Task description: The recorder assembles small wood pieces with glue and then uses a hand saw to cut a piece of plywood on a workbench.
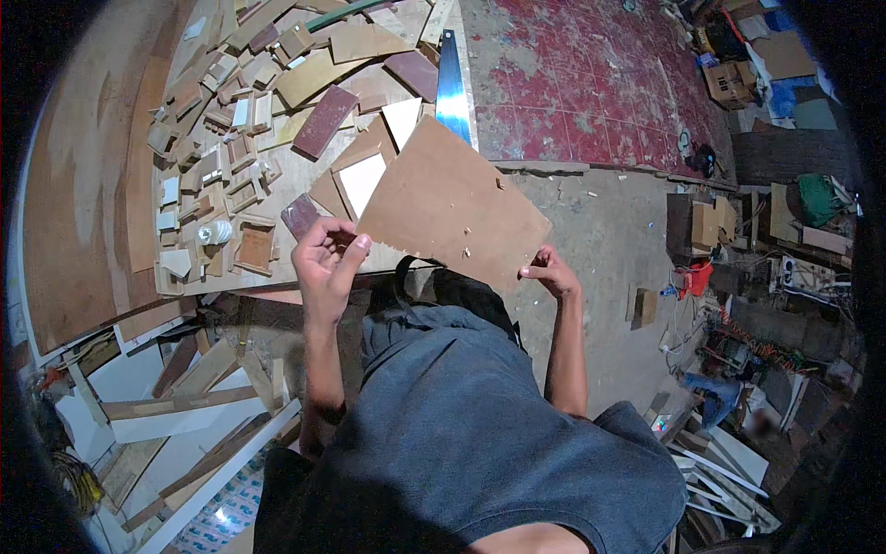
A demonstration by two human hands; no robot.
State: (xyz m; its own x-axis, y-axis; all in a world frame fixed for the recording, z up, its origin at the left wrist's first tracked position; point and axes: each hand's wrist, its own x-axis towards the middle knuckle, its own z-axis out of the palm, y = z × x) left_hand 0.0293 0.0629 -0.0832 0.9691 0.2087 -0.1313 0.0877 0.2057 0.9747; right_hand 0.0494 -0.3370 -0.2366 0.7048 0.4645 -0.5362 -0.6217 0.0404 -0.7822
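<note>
A flat, square-cornered brown board (452, 198) with a few small chips on it is held tilted in front of me. My left hand (328, 258) grips its left corner between thumb and fingers, and my right hand (549, 272) pinches it at the lower right. Behind the board, on the workbench (226, 282), lie a white piece (360, 180) on a brown one, a maroon block (323, 120) and a dark offcut (300, 212) beside my left hand.
Many small wooden pieces (240, 157), a spiral bulb (214, 232) and a metal strip (452, 83) cover the bench. A plywood sheet (83, 185) stands at left above scrap boards (185, 425). At right are red tiles (581, 83), concrete floor (609, 240) and cluttered equipment (757, 305).
</note>
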